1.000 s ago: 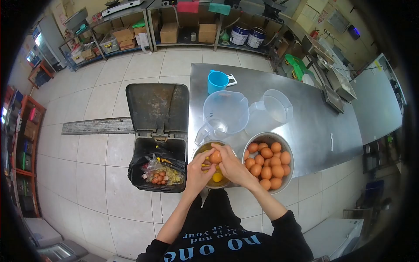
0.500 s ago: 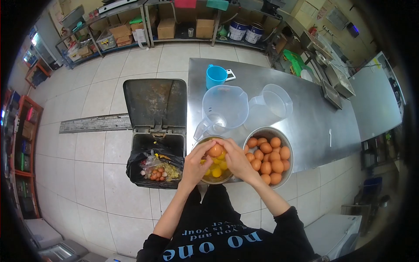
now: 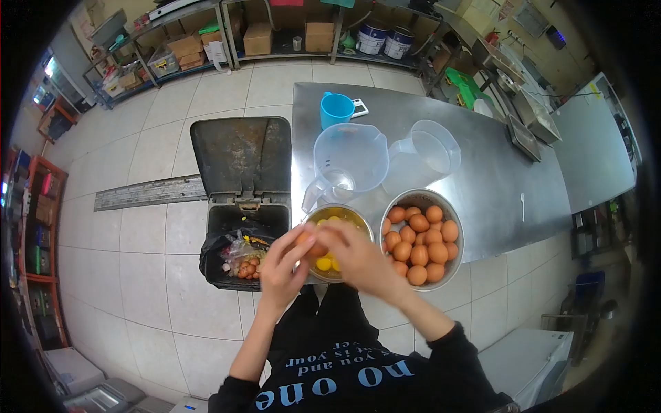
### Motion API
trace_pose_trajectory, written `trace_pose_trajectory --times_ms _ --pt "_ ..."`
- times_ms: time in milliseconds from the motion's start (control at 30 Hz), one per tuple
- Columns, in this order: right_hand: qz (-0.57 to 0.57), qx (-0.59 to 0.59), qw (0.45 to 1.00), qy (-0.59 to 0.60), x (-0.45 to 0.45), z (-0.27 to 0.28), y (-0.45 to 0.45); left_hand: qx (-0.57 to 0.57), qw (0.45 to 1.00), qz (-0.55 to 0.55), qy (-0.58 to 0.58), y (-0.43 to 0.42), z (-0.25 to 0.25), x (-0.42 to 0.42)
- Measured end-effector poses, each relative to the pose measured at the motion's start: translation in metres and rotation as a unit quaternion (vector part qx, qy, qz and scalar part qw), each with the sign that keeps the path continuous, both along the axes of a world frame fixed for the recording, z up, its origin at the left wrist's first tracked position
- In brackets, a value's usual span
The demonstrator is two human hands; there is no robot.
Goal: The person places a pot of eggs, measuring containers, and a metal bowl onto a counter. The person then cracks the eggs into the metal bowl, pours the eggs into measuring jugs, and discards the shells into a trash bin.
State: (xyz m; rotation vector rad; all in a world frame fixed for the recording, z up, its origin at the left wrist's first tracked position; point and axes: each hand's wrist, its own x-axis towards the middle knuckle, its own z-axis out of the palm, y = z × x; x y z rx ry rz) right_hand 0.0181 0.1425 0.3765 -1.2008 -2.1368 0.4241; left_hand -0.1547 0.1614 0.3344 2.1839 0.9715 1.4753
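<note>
A brown eggshell [image 3: 315,246] sits in the fingers of my left hand [image 3: 281,272], over the left edge of a metal bowl. My right hand [image 3: 365,267], smeared by motion, reaches across the bowl with its fingertips closed on the same shell. Whether the shell is in one piece or in halves is hidden by the fingers. Inside the metal bowl [image 3: 354,219] lie several yellow egg yolks [image 3: 323,263] in clear egg white. To the right, a larger metal bowl [image 3: 457,212] holds many whole brown eggs [image 3: 418,255].
Left of the steel table [image 3: 496,199] stands a black bin [image 3: 241,155] with its lid up, eggshells and scraps inside. Behind the bowls are two clear plastic jugs [image 3: 351,155] [image 3: 430,151], a blue cup [image 3: 337,110] and a small scale [image 3: 359,108]. A white spoon [image 3: 522,206] lies right.
Both hands have shifted left and slightly down from over the bowl's middle, taking the egg along. The right hand now crosses over the bowl, and more of the bowl's far side shows.
</note>
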Motion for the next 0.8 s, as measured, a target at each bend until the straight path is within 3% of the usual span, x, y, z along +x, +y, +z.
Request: trace_pose_trajectory --times_ms 100,133,200,267,333,400,533,600,633,700,767,800 --pt "0.068 -0.033 0.990 0.120 -0.065 -0.024 -0.003 -0.040 0.989 0.140 -0.018 -0.037 -0.003 -0.044" --pt "0.072 -0.068 0.989 0.109 -0.086 -0.037 -0.002 -0.042 0.989 0.141 -0.013 -0.042 -0.014 -0.059" --pt "0.082 -0.109 0.985 0.105 -0.130 -0.082 0.008 -0.310 0.926 0.208 -0.053 -0.049 -0.060 -0.092" --pt "-0.025 -0.195 0.979 -0.049 -0.166 -0.155 0.021 -0.296 0.929 0.221 -0.018 -0.046 -0.152 -0.132" --pt "-0.047 -0.223 0.968 -0.109 -0.183 -0.188 0.037 -0.281 0.927 0.240 0.065 -0.040 -0.211 -0.162" --pt "-0.052 -0.211 0.972 -0.088 -0.178 -0.184 0.042 -0.321 0.891 0.301 0.112 -0.046 -0.237 -0.182" --pt "-0.043 -0.182 0.980 -0.073 -0.178 -0.162 0.045 -0.389 0.812 0.419 0.120 -0.030 -0.194 -0.184" --pt "-0.057 -0.251 0.956 -0.140 -0.192 -0.180 0.041 -0.273 0.811 0.473 0.211 -0.026 -0.188 -0.182" --pt "-0.065 -0.249 0.955 -0.144 -0.189 -0.178 0.034 -0.273 0.815 0.467 0.207 -0.026 -0.186 -0.181" --pt "-0.042 -0.221 0.974 -0.031 -0.178 -0.164 0.013 -0.220 0.825 0.457 0.251 -0.014 -0.183 -0.185" --pt "-0.006 -0.239 0.969 0.053 -0.141 -0.123 -0.021 -0.226 0.831 0.440 0.254 -0.010 -0.198 -0.185" --pt "-0.021 -0.291 0.952 0.098 -0.116 -0.100 -0.042 -0.271 0.805 0.442 0.288 -0.009 -0.219 -0.188"
